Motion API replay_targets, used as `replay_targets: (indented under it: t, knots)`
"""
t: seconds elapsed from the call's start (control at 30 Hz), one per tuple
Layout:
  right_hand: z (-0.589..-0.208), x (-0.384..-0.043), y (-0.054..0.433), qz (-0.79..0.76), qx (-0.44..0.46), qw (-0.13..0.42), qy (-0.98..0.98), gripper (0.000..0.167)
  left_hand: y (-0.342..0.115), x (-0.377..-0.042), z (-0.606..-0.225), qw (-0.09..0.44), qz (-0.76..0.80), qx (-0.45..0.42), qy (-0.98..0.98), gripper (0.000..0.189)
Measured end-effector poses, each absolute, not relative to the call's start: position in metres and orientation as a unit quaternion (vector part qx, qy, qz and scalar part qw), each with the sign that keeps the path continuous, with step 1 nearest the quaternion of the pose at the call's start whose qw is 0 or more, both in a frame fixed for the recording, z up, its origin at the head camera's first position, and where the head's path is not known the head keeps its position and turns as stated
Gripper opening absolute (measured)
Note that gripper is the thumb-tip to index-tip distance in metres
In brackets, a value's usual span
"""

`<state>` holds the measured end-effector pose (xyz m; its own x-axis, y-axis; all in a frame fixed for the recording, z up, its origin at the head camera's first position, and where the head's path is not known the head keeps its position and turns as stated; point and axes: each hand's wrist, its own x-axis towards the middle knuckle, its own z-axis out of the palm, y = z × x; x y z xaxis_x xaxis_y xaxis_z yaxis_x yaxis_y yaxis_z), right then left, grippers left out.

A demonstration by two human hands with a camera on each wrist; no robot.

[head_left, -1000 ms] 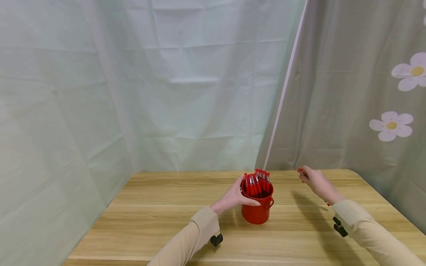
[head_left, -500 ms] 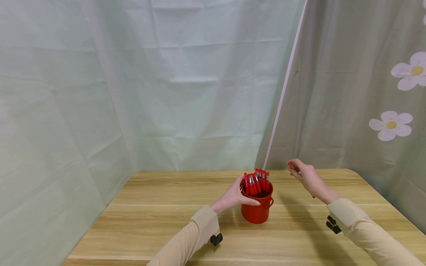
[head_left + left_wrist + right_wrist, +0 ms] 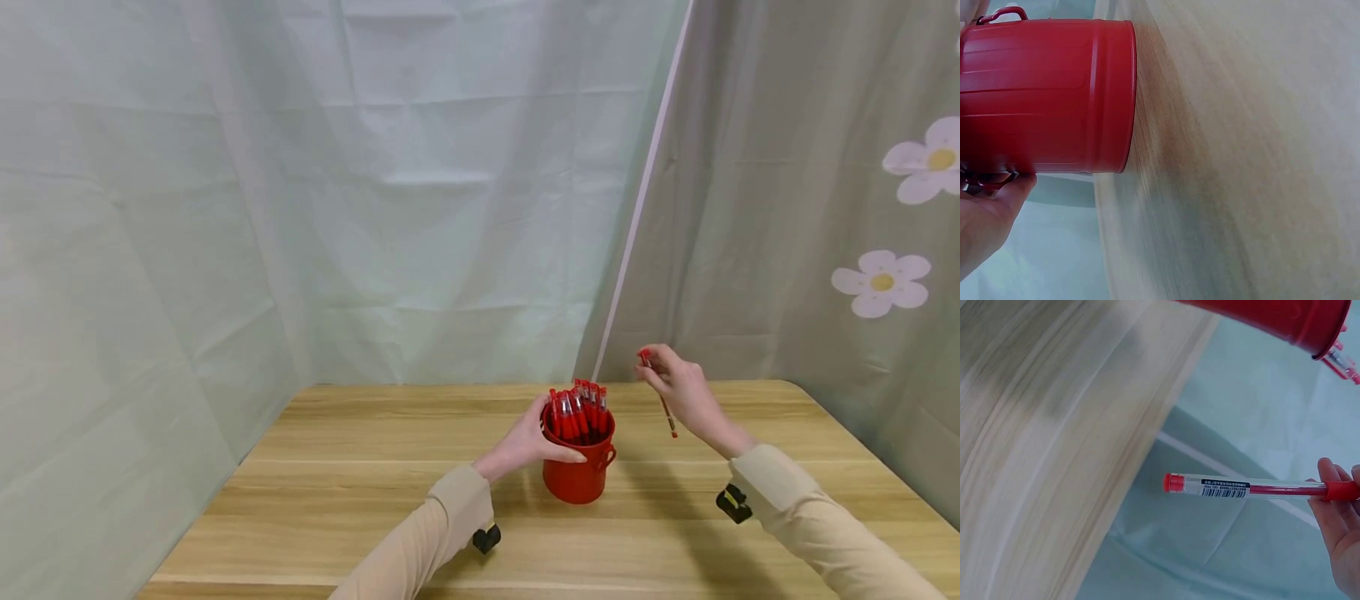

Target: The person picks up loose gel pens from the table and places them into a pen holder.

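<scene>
A red metal bucket (image 3: pixel 574 483) stands upright on the wooden table, with several red-capped gel pens (image 3: pixel 576 415) inside, cap ends up. My left hand (image 3: pixel 527 440) grips it near the rim from the left, thumb across the front; some fingers are hidden behind it. To the right, above the table, my right hand (image 3: pixel 687 398) pinches a single gel pen (image 3: pixel 1229 487) near its red upper end. The pen has a clear barrel with a barcode label, and it hangs tilted, lower end toward me. It is apart from the bucket.
The light wood table (image 3: pixel 360 500) reaches back to a pale curtain (image 3: pixel 450 250). A grey curtain with white flowers (image 3: pixel 882 283) hangs at the right. A small loop handle (image 3: pixel 607 457) sticks out from the bucket's right side.
My right hand has moved left and slightly up, closer to the bucket, carrying the pen, which shows more fully below the hand. The left hand and bucket have hardly moved.
</scene>
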<state>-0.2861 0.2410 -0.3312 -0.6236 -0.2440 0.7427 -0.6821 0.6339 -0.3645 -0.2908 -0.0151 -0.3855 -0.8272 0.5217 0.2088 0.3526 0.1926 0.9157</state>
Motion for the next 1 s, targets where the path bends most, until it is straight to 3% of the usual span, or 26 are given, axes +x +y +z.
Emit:
replay_targets:
  t: [0.7,1.0]
  knots:
    - [-0.304,-0.276,0.230,0.401,0.254,0.341,-0.812,0.021,-0.015,-0.289,-0.385,0.079,0.569,0.283,0.768,0.078]
    - [-0.275,-0.250,0.213,0.437,0.257,0.337,-0.794,0.024,-0.013,-0.290,-0.384,0.068,0.561,0.282,0.775,0.078]
